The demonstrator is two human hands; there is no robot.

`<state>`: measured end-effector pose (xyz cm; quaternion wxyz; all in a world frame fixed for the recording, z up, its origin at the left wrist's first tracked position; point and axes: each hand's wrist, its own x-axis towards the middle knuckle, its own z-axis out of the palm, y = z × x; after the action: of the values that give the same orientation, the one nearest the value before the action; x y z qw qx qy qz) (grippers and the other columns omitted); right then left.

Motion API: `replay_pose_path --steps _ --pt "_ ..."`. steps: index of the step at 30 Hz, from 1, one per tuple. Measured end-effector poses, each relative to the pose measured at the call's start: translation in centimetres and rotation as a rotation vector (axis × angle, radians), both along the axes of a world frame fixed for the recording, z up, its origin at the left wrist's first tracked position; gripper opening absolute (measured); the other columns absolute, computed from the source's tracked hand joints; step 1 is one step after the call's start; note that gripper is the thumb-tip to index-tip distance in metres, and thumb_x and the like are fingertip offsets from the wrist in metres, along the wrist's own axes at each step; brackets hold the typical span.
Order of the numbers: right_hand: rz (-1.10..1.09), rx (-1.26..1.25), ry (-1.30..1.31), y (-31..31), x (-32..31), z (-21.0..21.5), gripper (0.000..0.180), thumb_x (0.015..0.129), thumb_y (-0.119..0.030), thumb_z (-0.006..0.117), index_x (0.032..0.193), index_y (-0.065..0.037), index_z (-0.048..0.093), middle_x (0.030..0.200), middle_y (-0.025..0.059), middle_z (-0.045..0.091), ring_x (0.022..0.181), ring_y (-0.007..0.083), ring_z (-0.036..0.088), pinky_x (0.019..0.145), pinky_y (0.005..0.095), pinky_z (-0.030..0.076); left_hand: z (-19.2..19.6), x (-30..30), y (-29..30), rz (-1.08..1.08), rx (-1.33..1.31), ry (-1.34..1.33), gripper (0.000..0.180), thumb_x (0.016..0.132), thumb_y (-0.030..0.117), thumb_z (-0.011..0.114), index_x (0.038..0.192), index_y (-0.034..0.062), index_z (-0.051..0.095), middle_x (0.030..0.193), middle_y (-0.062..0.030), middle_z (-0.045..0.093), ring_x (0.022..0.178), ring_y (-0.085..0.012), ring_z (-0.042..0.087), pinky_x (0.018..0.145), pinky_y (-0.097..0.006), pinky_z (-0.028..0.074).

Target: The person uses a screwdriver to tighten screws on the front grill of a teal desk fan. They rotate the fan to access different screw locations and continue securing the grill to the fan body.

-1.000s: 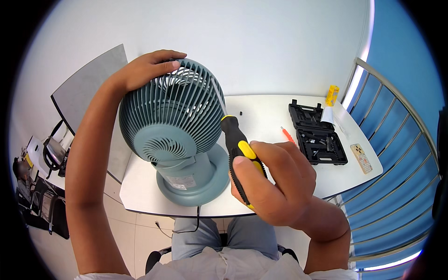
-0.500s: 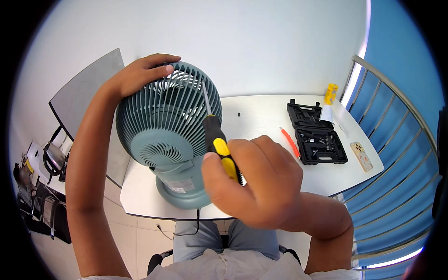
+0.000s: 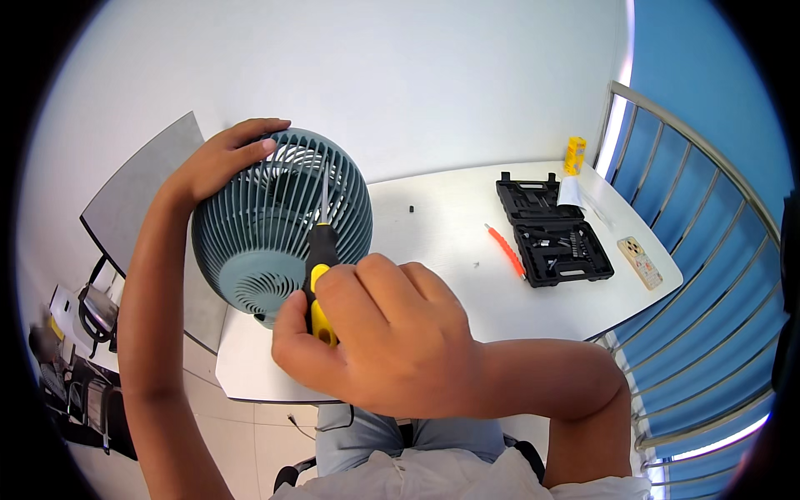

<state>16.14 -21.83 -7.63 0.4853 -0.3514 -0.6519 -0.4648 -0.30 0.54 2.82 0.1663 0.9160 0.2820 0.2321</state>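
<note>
Head view, looking down: a white worktop (image 3: pixel 467 250) runs from lower left to the right, its near edge just above the person's lap and its far edge against a pale wall. A blue railing (image 3: pixel 708 275) stands close past its right end. The middle of the worktop lies bare between the fan and an open black tool case (image 3: pixel 554 229) well to the right, with an orange bit holder (image 3: pixel 506 248) beside the case.

A teal desk fan (image 3: pixel 279 221) stands at the worktop's left end, its round grille facing the camera and tilted a little up. The left hand (image 3: pixel 221 158) closes its grip over the top rim of the grille. The right hand (image 3: pixel 375 333) is wrapped tight around a black-and-yellow screwdriver (image 3: pixel 319 267). The screwdriver's long axis runs almost straight up the picture, handle low, thin metal shaft pointing up and away into the grille slats near the fan's upper part.
</note>
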Motion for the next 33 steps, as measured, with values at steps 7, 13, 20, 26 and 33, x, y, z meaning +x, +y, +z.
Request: replay_pose_path --steps 7,13,20,26,33 --pt "0.014 -0.016 0.03 0.05 -0.55 -0.34 0.014 0.064 -0.005 0.065 0.071 -0.016 0.058 0.064 -0.0005 0.04 0.056 0.0135 0.041 0.044 0.0246 0.025 -0.06 0.12 -0.17 0.002 -0.007 -0.009 0.052 0.095 0.038 0.056 0.137 0.0071 0.057 0.134 -0.0132 0.059 0.125 -0.0247 0.053 0.109 -0.035 0.037" --pt "0.012 -0.028 0.031 0.1 -0.7 -0.33 0.013 0.065 -0.005 0.064 0.068 -0.015 0.055 0.063 -0.0006 0.037 0.055 0.0142 0.037 0.045 0.0252 0.024 -0.06 0.09 -0.13 -0.015 -0.04 -0.016 0.05 0.096 0.036 0.055 0.137 0.0075 0.057 0.136 -0.012 0.058 0.127 -0.0246 0.052 0.111 -0.036 0.036" --pt "0.018 -0.039 0.06 0.23 -0.89 -0.18 0.014 0.065 -0.008 0.064 0.063 -0.014 0.052 0.062 -0.0008 0.035 0.055 0.0147 0.034 0.045 0.0265 0.021 0.06 -0.01 -0.06 -0.042 -0.024 0.003 0.052 0.097 0.038 0.054 0.138 0.0079 0.057 0.139 -0.0127 0.056 0.13 -0.0259 0.05 0.113 -0.036 0.034" --pt "0.033 -0.007 0.083 0.55 -0.76 -0.24 0.015 0.064 -0.007 0.064 0.064 -0.014 0.052 0.063 -0.0011 0.036 0.055 0.0144 0.035 0.044 0.0263 0.022 0.0 0.07 -0.22 -0.03 -0.029 -0.006 0.053 0.096 0.04 0.055 0.138 0.0079 0.057 0.139 -0.0134 0.056 0.13 -0.0262 0.05 0.113 -0.036 0.034" --pt "0.027 -0.017 0.066 0.53 -0.5 -0.32 0.015 0.063 -0.006 0.064 0.067 -0.015 0.053 0.063 -0.0016 0.037 0.056 0.0141 0.037 0.044 0.0259 0.022 0.03 0.0 -0.05 -0.029 -0.021 0.004 0.054 0.096 0.04 0.055 0.139 0.0079 0.056 0.139 -0.0134 0.056 0.13 -0.026 0.05 0.112 -0.036 0.034"
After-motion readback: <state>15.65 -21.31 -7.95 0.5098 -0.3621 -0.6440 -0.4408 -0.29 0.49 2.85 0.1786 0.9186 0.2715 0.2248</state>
